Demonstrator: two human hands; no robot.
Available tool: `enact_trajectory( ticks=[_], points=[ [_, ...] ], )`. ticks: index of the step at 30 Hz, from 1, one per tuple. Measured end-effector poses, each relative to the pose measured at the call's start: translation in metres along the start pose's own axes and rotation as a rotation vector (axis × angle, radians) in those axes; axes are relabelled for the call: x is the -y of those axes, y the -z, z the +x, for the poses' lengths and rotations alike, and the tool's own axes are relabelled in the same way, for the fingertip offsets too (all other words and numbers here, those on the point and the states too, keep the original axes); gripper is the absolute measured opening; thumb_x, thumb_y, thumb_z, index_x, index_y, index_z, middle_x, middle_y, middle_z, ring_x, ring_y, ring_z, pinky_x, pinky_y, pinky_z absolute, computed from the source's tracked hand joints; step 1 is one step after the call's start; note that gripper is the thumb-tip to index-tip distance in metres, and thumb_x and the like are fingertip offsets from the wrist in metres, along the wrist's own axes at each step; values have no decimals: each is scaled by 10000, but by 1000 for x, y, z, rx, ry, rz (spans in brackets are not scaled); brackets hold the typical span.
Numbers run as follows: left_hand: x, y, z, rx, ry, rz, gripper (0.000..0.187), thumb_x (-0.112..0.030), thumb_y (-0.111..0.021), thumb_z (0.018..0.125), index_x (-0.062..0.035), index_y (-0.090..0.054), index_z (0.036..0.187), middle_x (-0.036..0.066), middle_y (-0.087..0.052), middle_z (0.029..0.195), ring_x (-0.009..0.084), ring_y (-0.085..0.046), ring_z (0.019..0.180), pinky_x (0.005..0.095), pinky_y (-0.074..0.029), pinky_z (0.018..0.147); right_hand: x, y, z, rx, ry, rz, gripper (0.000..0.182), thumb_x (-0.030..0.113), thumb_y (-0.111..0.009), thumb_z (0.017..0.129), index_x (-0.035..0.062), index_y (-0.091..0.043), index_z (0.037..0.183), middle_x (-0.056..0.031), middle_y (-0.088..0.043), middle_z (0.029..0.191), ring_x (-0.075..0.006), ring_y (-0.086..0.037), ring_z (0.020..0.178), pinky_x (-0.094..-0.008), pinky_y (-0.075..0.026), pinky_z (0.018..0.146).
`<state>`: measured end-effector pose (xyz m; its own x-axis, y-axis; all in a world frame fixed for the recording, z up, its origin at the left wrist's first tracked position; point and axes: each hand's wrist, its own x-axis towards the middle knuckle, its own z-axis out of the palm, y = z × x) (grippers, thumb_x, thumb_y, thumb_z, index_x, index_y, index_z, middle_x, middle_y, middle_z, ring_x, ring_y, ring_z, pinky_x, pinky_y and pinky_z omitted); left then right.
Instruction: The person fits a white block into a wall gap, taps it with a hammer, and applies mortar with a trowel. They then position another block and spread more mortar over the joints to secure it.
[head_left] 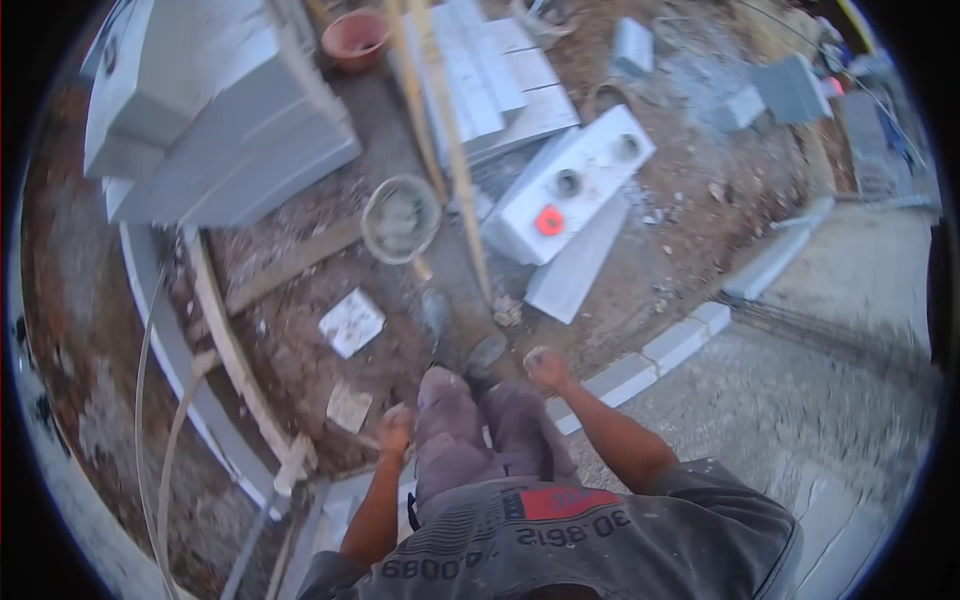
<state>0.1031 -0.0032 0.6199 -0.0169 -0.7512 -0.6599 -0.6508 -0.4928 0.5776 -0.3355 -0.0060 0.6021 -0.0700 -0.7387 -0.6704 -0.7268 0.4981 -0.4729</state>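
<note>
My left hand (397,428) hangs beside my left thigh, its fingers loosely curled, with nothing visible in it. It is nearest to a pale flat scrap (349,407) on the dirt. My right hand (548,368) is held out beyond my right knee, curled like a loose fist; no object shows in it. Close by runs a low row of white blocks (640,368). In front of my feet stands a round bucket (400,220) with grey material inside. A long white block (575,185) beyond it carries two round cup-like things and a red object (549,220).
A tall stack of large blocks (240,150) stands left. Wooden poles (450,120) lean ahead beside more stacked white blocks (470,70) and a reddish tub (356,40). A plank (295,262) and a broken block piece (351,323) lie on the dirt. Concrete floor (800,390) extends right.
</note>
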Motion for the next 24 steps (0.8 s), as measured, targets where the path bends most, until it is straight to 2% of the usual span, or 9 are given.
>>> enact_trajectory(
  ticks=[2, 5, 6, 9, 12, 14, 18, 20, 24],
  points=[
    [-33, -20, 22, 10, -107, -153, 472, -406, -634, 961, -8, -694, 1208, 205, -689, 1249, 373, -632, 1199, 418, -483, 1033, 31, 4, 54, -20, 92, 19, 320, 371, -624, 885, 67, -722, 865, -197, -705, 934, -414, -661, 953, -525, -522, 797],
    [-75, -39, 32, 63, 95, -57, 501, -430, -656, 939, -23, -681, 1231, 231, -685, 1224, 383, -642, 1173, 425, -481, 1035, 87, -20, 155, -99, 285, -45, 373, 396, -611, 907, 41, -705, 842, -222, -706, 947, -433, -667, 934, -531, -528, 789],
    [-64, -52, 33, 94, 147, -125, 501, -425, -657, 935, -30, -676, 1243, 248, -675, 1232, 400, -628, 1188, 433, -466, 1055, 117, -25, 185, -116, 182, -84, 405, 416, -603, 916, 27, -712, 883, -238, -703, 949, -442, -670, 916, -532, -533, 788],
    [-43, -90, 31, 106, 118, 14, 671, -476, -678, 887, -38, -575, 1384, 278, -550, 1416, 435, -465, 1378, 552, -346, 1150, 166, -44, 283, -78, 66, -199, 480, 450, -597, 913, -7, -733, 968, -286, -704, 989, -454, -689, 916, -510, -557, 814],
    [-59, -98, 38, 94, 99, 367, 939, -543, -690, 831, -50, -349, 1554, 262, -279, 1624, 442, -202, 1526, 699, -173, 1174, 138, -118, 400, 135, 90, -322, 465, 441, -614, 885, 2, -755, 944, -275, -715, 1025, -430, -698, 981, -479, -564, 855],
    [-63, -102, 48, 155, 204, 368, 1118, -592, -734, 790, -108, -162, 1620, 211, -107, 1685, 438, -88, 1553, 780, -110, 1136, 154, -137, 423, 146, 33, -322, 402, 400, -634, 847, 25, -770, 891, -242, -727, 1044, -398, -704, 1015, -453, -566, 886],
    [-66, -107, 56, 237, 333, 400, 1136, -598, -730, 798, -110, -130, 1630, 222, -72, 1686, 428, -95, 1554, 757, -141, 1151, 134, -189, 468, 194, 109, -294, 400, 403, -661, 808, 33, -774, 911, -244, -718, 1058, -419, -686, 1028, -492, -544, 914],
    [-67, -108, 56, 265, 352, 339, 1134, -590, -737, 799, -107, -135, 1629, 228, -80, 1683, 421, -105, 1554, 749, -165, 1152, 145, -182, 450, 142, 246, -428, 273, 269, -614, 816, 62, -778, 886, -165, -744, 1071, -331, -715, 1017, -440, -567, 881],
    [-68, -113, 59, 286, 359, 344, 1133, -582, -743, 801, -113, -131, 1631, 226, -88, 1683, 414, -108, 1555, 739, -188, 1153, 164, -169, 405, 51, 143, -407, 232, 231, -623, 804, 64, -775, 855, -175, -742, 1045, -354, -714, 986, -438, -572, 858]
  ],
)
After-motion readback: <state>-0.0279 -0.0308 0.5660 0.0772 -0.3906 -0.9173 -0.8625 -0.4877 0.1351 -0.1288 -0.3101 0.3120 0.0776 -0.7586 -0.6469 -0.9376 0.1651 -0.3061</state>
